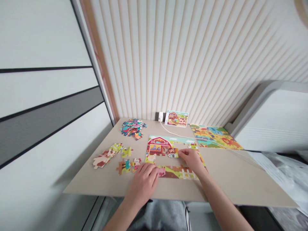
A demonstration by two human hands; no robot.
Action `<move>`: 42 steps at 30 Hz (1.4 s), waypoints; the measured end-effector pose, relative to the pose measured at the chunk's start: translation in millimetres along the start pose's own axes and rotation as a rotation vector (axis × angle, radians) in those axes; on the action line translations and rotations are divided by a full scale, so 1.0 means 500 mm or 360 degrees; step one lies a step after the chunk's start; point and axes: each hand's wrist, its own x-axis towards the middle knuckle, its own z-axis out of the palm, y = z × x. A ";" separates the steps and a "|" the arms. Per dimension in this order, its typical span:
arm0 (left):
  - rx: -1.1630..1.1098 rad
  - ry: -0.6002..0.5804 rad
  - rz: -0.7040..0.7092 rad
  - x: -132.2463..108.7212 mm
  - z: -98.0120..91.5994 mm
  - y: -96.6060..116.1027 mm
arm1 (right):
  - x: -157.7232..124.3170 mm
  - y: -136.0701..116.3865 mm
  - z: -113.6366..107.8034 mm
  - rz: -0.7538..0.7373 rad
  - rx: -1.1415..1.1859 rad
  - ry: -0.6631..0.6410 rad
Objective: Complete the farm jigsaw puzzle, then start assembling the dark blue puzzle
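Observation:
A partly assembled farm jigsaw puzzle (158,141) lies on the table, with a red barn at its upper left and bare table showing in its middle. My right hand (192,160) is over the right part of it, thumb and fingers pinched at the edge of a puzzle piece (171,152) showing a figure, beside the barn. My left hand (145,176) lies flat over the puzzle's lower left corner, covering part of it. Just left of that hand are loose puzzle pieces: a brown and blue one (124,166), a cow-face one (136,162) and a green one (126,152).
Loose farm pieces (106,157) lie at the left, with a pile of darker pieces (132,127) behind. A picture card (176,118) leans on the wall beside a white charger (160,116). Its cable (183,136) crosses toward an animal puzzle (216,136) at the right.

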 end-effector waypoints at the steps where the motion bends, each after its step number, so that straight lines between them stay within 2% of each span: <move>1: -0.0009 -0.0005 -0.0011 -0.002 -0.001 0.001 | 0.005 -0.003 0.003 0.0004 -0.0046 -0.0040; 5: -0.0040 -0.0026 -0.0046 -0.001 0.000 0.002 | 0.024 -0.001 0.026 -0.0071 -0.0134 -0.0104; 9: -0.0062 -0.0046 -0.0061 -0.001 0.000 0.000 | 0.039 0.010 0.047 -0.0099 -0.0169 -0.0074; 18: -0.0078 -0.0080 -0.0076 -0.001 -0.002 0.001 | 0.040 -0.021 0.047 -0.0078 -0.0517 0.0019; 27: -0.0052 -0.0065 -0.0076 -0.001 -0.001 0.001 | 0.035 -0.018 0.067 -0.0081 -0.0757 0.0142; 34: -0.0071 -0.0055 -0.0086 0.001 -0.006 0.003 | 0.020 -0.002 0.060 -0.0119 -0.0650 0.0112; 38: -0.0075 -0.0030 -0.0082 0.000 -0.010 0.007 | 0.012 0.013 0.049 -0.0118 -0.0712 0.0110; 42: -0.0088 -0.0030 -0.0075 0.000 -0.015 0.009 | 0.003 0.007 0.042 -0.0142 -0.0681 0.0160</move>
